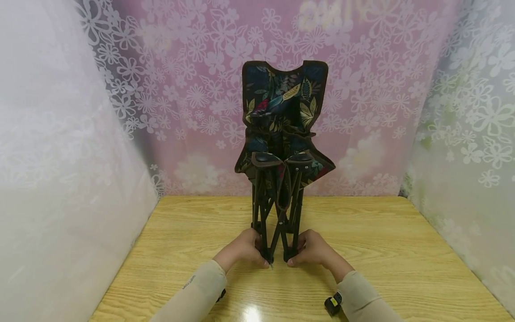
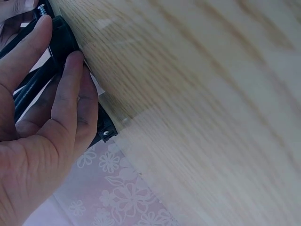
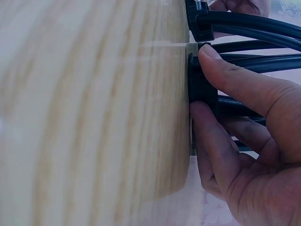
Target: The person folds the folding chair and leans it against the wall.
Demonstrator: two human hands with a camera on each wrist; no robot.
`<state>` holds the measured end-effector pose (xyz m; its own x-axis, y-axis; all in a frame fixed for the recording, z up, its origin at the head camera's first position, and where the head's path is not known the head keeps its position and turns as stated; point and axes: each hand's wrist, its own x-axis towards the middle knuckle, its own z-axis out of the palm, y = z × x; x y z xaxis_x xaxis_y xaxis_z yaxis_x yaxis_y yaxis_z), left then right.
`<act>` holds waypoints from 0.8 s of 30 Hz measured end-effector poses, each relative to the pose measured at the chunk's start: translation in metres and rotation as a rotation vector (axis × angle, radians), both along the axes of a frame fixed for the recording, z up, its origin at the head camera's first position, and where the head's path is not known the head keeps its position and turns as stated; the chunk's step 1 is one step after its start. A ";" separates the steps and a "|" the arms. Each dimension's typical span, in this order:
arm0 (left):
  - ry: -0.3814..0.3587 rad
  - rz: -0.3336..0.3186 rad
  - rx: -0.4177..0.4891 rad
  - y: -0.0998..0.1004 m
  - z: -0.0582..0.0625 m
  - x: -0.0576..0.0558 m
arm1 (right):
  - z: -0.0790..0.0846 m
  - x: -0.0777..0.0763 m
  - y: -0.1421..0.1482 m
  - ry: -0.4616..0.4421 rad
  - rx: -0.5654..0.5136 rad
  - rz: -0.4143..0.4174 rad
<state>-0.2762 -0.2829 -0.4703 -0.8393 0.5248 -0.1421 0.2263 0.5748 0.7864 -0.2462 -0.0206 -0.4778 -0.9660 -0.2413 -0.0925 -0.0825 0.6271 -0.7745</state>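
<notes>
A folding camping chair [image 1: 277, 91] with dark leaf-print fabric and black legs stands upright on the table, partly folded, its front legs close together. My left hand [image 1: 246, 248] grips the bottom of the left front leg. In the left wrist view, thumb and fingers pinch its black plastic foot [image 2: 62, 41], where a small screw shows. My right hand [image 1: 314, 251] holds the right front leg low down. Its thumb and fingers lie around another black foot [image 3: 201, 84] in the right wrist view. A narrow gap separates the two front feet. The rear legs are partly hidden behind the front ones.
The wood-grain table [image 1: 185, 237] extends around the chair. Behind it hangs a pink floral curtain [image 1: 189, 89], with pale sheets [image 1: 60, 156] at either side. A black device with a yellow label [image 1: 333, 304] sits at the right wrist.
</notes>
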 end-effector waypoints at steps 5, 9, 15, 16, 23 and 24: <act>-0.001 -0.006 0.011 0.000 0.001 0.001 | -0.001 0.000 0.000 0.001 0.008 -0.003; -0.001 -0.007 0.021 0.000 0.001 0.001 | -0.001 0.000 0.000 0.003 0.007 -0.006; -0.002 -0.003 0.018 0.000 0.001 0.001 | 0.000 0.001 -0.001 0.008 0.011 -0.009; -0.003 -0.001 0.018 0.000 0.001 0.000 | 0.000 0.001 -0.001 0.013 0.016 -0.010; -0.006 0.014 0.021 0.000 0.000 0.000 | 0.000 0.000 -0.002 0.026 0.035 -0.023; -0.009 0.013 0.022 0.000 0.000 0.000 | 0.000 0.000 -0.002 0.024 0.033 -0.024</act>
